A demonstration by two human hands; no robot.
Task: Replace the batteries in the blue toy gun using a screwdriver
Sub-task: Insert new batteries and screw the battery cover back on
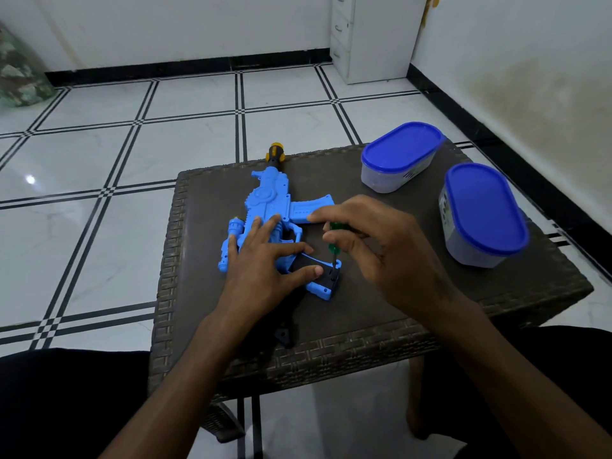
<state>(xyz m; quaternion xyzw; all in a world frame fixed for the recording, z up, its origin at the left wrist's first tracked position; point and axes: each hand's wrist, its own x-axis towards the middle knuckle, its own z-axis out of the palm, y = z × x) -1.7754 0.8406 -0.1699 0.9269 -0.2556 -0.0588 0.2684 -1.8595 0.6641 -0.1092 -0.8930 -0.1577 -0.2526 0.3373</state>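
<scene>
The blue toy gun (268, 200) lies on its side on the dark woven table (364, 309), its yellow-and-black muzzle pointing away from me. My left hand (261, 263) presses flat on the gun's body, fingers spread, thumb lying on the black grip panel (311, 265). My right hand (374, 246) grips a green-handled screwdriver (332, 243) held upright. The screwdriver's tip stands on the black panel near the bottom of the grip. Most of the handle is hidden inside my fingers.
Two clear oval containers with blue lids stand at the table's right side, one at the back (400, 157) and one nearer (483, 213). A small black piece (283, 336) lies near the table's front edge. White tiled floor surrounds the table.
</scene>
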